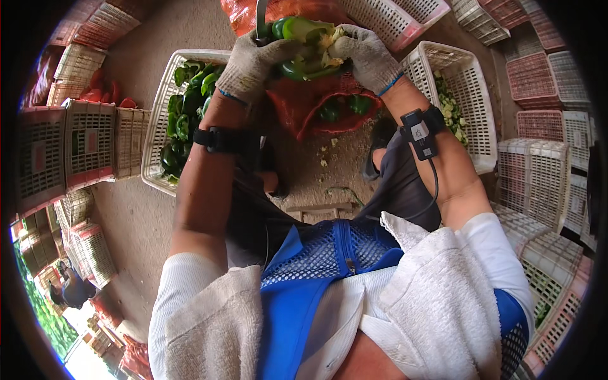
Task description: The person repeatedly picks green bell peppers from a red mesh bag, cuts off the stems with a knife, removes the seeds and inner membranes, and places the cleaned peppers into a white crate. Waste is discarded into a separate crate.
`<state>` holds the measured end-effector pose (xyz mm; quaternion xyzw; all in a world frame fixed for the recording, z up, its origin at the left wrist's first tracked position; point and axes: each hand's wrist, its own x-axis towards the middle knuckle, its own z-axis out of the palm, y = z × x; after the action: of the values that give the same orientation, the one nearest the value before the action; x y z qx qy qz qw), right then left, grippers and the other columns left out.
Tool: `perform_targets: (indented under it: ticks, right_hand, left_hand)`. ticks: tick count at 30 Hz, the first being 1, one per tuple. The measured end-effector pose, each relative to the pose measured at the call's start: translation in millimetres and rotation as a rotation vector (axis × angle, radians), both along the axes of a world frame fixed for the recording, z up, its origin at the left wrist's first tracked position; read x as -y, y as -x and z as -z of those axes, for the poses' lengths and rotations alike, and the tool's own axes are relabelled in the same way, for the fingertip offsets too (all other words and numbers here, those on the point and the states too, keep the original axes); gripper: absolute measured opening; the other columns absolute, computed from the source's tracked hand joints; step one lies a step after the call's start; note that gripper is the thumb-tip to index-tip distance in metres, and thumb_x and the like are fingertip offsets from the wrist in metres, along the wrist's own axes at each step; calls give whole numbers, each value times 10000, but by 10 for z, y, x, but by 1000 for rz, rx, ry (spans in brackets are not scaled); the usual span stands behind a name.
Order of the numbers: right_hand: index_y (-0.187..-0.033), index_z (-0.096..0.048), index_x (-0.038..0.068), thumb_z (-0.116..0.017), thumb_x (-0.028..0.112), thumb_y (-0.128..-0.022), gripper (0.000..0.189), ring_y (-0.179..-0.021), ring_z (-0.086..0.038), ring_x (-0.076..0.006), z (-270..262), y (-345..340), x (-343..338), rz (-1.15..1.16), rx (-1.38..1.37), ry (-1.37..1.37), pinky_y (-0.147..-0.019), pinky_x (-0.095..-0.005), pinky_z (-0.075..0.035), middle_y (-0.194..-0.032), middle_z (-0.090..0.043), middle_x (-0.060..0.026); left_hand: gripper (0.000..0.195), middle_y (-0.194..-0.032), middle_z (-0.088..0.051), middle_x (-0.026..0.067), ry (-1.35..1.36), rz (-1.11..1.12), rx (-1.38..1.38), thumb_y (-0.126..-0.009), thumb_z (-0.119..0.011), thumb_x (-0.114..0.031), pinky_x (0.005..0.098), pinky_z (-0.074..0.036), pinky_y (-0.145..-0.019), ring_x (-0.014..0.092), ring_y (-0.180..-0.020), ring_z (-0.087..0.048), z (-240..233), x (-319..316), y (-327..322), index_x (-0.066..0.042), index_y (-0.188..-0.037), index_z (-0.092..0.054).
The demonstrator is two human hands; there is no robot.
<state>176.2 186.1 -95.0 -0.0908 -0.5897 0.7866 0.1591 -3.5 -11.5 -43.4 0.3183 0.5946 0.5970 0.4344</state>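
Observation:
Both my hands, in knitted work gloves, hold a cut green bell pepper (311, 45) at the top centre, its pale core and seeds showing. My left hand (254, 64) grips its left side, and a metal blade (261, 19) stands up beside the thumb; its handle is mostly hidden. On the right, my right hand (363, 52) has its fingers closed at the pale core. Below them, a red mesh sack (304, 111) lies on the floor with green peppers in its mouth. Cut green peppers fill a white plastic crate (156, 142) to the left.
A white crate (479, 109) at right holds pale pepper cores. Full red mesh sacks (232, 14) lie ahead. Stacked crates (90, 142) line the left, with red peppers (102, 90) behind; more stacks (534, 175) stand right. Another person (73, 287) is far off at lower left.

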Motion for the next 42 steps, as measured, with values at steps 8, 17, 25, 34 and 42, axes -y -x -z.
perform_targets:
  ticks: [8,17,25,34,42]
  right_hand:
    - [-1425,-600,8,-636,230,-980,499,-1232,-689,-314,54,-50,-94,-217,-261,601,-1005,-472,-591,-1393,-683,-147]
    - [-1403,-592,35,-679,478,-952,638,-944,-618,-285,-174,-116,16,-333,-416,723,-812,-405,-505,-1185,-659,-125]
    - [-1178,-668,130,-615,508,-1022,412,-774,-568,-230,-479,-255,-50,-216,-354,869,-690,-372,-485,-898,-618,-47]
    - [-1150,-719,109,-715,199,-991,183,-923,-753,-227,-443,-245,164,204,-57,487,-776,-403,-652,-1173,-754,-113]
    - [-1176,-717,-14,-781,278,-980,358,-936,-730,-164,-357,-35,799,360,137,-842,-851,-353,-581,-1001,-783,-130]
  left_hand:
    - [560,-1186,-766,154,-220,96,420,-944,-756,-341,266,-616,-648,220,-941,-785,7,44,69,33,-1350,-656]
    - [774,-1354,-657,274,-447,215,765,-975,-657,-471,398,-651,-674,422,-1016,-737,232,39,285,60,-1510,-481]
    - [740,-1403,-648,251,-413,-1,641,-1021,-592,-503,333,-512,-643,249,-911,-673,4,157,387,9,-1546,-491]
    - [390,-889,-740,53,-149,-281,490,-992,-735,-424,276,-444,-424,159,-549,-633,97,-257,150,-96,-1195,-674]
    - [337,-1030,-727,101,-261,-530,499,-983,-785,-256,386,-645,-722,237,-846,-751,333,-509,-305,-45,-1217,-665]
